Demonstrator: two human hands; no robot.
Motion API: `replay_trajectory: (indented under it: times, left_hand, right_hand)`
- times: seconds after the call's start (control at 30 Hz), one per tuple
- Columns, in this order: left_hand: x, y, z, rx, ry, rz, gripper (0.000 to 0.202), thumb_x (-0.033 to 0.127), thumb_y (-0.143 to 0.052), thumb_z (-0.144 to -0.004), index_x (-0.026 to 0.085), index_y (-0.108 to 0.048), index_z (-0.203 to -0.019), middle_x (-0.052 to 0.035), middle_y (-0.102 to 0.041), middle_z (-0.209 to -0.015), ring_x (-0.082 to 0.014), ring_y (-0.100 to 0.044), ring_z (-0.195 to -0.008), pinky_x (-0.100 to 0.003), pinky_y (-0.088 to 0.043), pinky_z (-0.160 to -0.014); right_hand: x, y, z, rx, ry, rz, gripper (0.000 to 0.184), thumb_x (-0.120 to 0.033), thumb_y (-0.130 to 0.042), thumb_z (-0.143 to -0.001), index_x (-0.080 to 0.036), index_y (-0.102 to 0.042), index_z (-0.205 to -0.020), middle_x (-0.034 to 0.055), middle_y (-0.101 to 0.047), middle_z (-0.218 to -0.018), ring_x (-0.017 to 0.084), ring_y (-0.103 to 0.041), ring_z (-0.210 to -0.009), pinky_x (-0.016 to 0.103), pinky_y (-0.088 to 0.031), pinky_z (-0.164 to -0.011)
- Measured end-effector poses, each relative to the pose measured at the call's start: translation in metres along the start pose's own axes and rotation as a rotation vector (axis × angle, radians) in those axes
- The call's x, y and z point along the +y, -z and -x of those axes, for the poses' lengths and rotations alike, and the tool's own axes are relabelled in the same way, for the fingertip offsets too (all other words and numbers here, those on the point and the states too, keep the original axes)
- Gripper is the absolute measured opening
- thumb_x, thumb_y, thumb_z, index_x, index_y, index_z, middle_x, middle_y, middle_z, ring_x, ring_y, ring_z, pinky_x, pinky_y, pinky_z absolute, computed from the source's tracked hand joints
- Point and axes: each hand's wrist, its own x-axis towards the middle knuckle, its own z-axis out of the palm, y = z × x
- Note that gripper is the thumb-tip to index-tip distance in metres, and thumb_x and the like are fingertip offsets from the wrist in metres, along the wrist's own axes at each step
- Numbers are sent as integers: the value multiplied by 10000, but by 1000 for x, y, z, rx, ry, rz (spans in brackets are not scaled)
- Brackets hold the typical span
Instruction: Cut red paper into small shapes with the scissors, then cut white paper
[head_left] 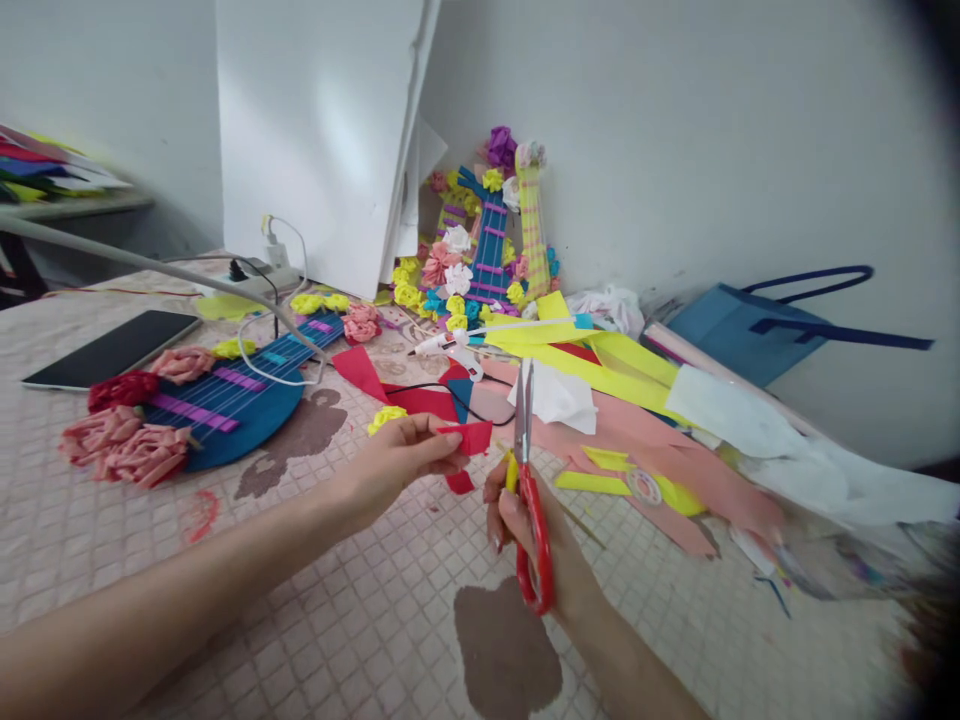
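Observation:
My left hand (409,455) pinches a small red strip (475,438), paper or felt, between thumb and fingers. Just right of it, my right hand (529,530) grips a pair of scissors (534,520) with red handles, blades pointing up and seemingly together. A bit of yellow shows at the fingers of that hand; I cannot tell whether it is part of the scissors. The blades are apart from the red strip. Behind my left hand lie a larger red piece (420,400) and a yellow paper flower (386,418).
On the left are a blue guitar-shaped craft (255,410) with pink flowers and a tablet (112,348). A white glue gun (442,345) lies behind the hands. Decorated guitar shapes (491,245) lean at the wall. Yellow strips (600,370), pink sheets (622,430) and a blue bag (739,330) fill the right.

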Motion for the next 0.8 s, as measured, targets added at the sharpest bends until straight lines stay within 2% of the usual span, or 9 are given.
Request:
replay_trajectory:
  times: [0.13,0.3,0.5,0.63,0.8]
  left_hand:
    - [16,10,-5,66,-46,180,191,227,-769,-719,150,-594,-718,-20,-707,-715,-141,-679,-715,-265,-524,-743]
    - [29,15,-8,134,-168,300,134,185,-751,-731,143,-631,-775,-42,-731,-785,-155,-695,-766,-271,-529,-777]
    - [23,7,-3,149,-185,270,145,188,-751,-733,145,-613,-722,-25,-720,-757,-137,-671,-728,-272,-520,-754]
    - [17,0,1,133,-168,214,165,192,-757,-723,152,-599,-698,1,-697,-721,-126,-655,-685,-268,-508,-717]
    - [14,-3,2,130,-156,206,173,207,-757,-722,147,-597,-696,1,-691,-718,-126,-656,-683,-260,-506,-700]
  right_hand:
    - [7,2,4,-161,19,83,413,-604,-513,-834,-212,-507,-965,-20,-472,-723,120,-460,-580,251,-440,-528]
    - [11,-1,6,-212,-73,217,398,-591,-532,-812,-207,-516,-913,-44,-426,-654,100,-414,-517,226,-408,-474]
    - [-5,-10,8,-177,-119,345,235,-427,-542,-814,-200,-489,-843,-35,-466,-694,100,-433,-543,233,-421,-498]
    - [-7,-10,7,-179,-110,369,234,-428,-509,-829,-198,-490,-872,-28,-483,-704,111,-454,-570,234,-435,-505]
    - [-1,-12,4,-143,-105,347,236,-435,-533,-797,-209,-462,-800,-41,-449,-683,95,-416,-532,209,-418,-454]
